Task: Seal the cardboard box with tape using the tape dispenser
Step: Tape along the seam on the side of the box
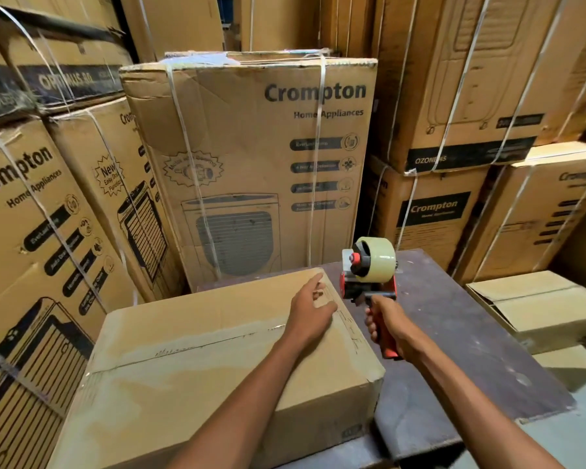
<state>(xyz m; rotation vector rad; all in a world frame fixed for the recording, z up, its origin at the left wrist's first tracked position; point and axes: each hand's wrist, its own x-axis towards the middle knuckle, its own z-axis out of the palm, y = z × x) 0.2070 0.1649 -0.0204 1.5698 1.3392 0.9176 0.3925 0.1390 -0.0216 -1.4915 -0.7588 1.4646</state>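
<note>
A plain cardboard box [197, 353] lies on a dark table, its top flaps closed along a centre seam with torn paper edges. My left hand [310, 311] rests flat on the box top near its far right corner, fingers spread. My right hand [386, 328] grips the red handle of a tape dispenser [369, 275], held upright just right of the box above the table. A roll of clear yellowish tape sits on top of the dispenser. The dispenser does not touch the box.
The dark table [454, 333] extends to the right of the box. Tall strapped appliance cartons [251, 157] are stacked close behind and on the left. A small open-seamed carton [538, 302] sits lower on the right.
</note>
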